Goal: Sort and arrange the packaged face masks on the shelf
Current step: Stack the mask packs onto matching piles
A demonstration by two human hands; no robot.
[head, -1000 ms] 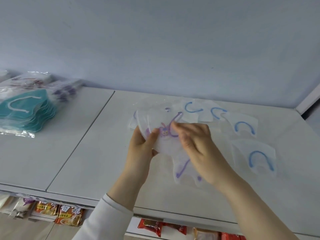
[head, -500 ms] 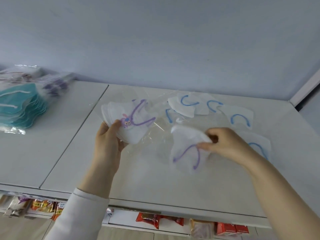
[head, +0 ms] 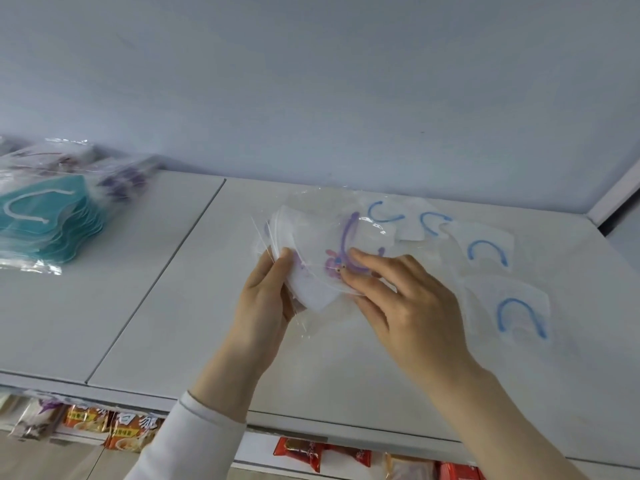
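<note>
A small stack of white packaged masks with purple ear loops [head: 311,258] is held just above the white shelf top [head: 173,306]. My left hand [head: 266,299] grips the stack's left edge, thumb on top. My right hand [head: 405,289] holds its right side, fingertips pressing on the top mask near a purple cartoon print. Several white masks with blue ear loops [head: 488,251] lie spread on the shelf to the right, one of them [head: 519,313] nearest me.
A stack of teal packaged masks [head: 41,223] and packs with purple loops [head: 124,178] lie at the far left. The grey wall [head: 311,98] rises behind the shelf. Snack packets [head: 131,431] hang below the front edge.
My hands were apart, each holding a purple-loop mask. My right hand has brought its mask onto the stack in my left hand, and both hands now hold one stack.
</note>
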